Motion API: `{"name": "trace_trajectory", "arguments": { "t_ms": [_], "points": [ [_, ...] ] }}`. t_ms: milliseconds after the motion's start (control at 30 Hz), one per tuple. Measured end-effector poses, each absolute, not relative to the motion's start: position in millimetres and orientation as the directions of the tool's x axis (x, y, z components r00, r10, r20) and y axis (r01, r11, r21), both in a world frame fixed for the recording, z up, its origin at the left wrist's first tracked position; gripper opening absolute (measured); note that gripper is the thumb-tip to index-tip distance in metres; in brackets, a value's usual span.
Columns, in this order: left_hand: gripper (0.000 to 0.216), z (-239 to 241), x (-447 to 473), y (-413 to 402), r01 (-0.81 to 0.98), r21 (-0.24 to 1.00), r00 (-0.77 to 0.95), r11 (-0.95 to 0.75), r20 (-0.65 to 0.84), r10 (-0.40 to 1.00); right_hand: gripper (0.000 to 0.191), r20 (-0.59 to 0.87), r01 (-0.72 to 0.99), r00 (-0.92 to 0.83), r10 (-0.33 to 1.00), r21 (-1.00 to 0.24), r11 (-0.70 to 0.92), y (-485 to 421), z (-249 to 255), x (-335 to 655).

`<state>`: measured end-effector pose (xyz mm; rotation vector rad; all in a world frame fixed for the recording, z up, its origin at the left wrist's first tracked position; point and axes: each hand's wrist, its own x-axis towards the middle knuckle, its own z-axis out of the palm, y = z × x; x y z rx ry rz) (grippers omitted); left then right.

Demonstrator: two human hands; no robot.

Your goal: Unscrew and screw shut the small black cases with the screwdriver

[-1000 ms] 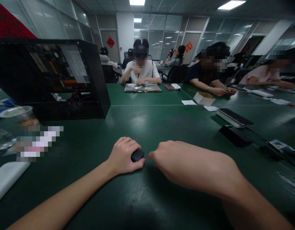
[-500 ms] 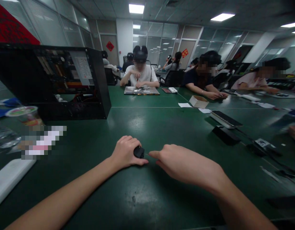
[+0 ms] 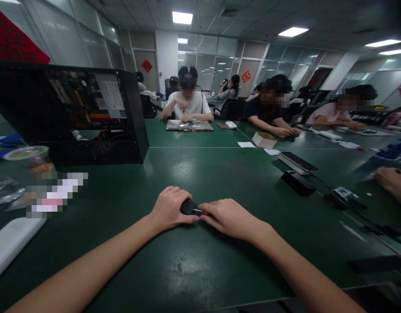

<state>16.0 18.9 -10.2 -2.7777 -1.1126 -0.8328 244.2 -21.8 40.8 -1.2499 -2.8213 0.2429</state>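
Note:
My left hand is closed around a small black block-shaped part, just above the green table. What the part is cannot be made out. From the right, my right hand pinches a screwdriver with a red handle, most of it hidden by the fingers. Its thin metal shaft points left, and the tip is at or very near the black part's right side. Whether the tip touches cannot be told.
An open black computer case stands at the left, with a plastic cup and a white object nearer. To the right lie a black-topped flat device, a small box and cables. Co-workers sit across and right; one person's hand rests at the right edge.
My right hand has drawn back and turned, so the screwdriver's red handle and shaft now show. My left hand keeps its hold on the black part. The view has shifted slightly.

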Motion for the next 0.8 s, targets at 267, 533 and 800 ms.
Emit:
{"name": "trace_trajectory", "arguments": {
  "t_ms": [267, 533, 800],
  "points": [
    [0.039, -7, 16, 17, 0.628, 0.234, 0.574, -0.742, 0.505, 0.645, 0.036, 0.094, 0.639, -0.739, 0.667, -0.217, 0.738, 10, 9, 247],
    [0.036, -3, 13, 18, 0.571, 0.334, 0.545, -0.750, 0.529, 0.651, 0.034, 0.137, 0.651, -0.662, 0.737, -0.381, 0.656, 6, 4, 256],
    [0.074, -7, 8, 27, 0.667, 0.392, 0.414, -0.633, 0.511, 0.753, 0.031, 0.190, 0.679, -0.600, 0.777, -0.394, 0.620, 10, 7, 261]
  ]
}}
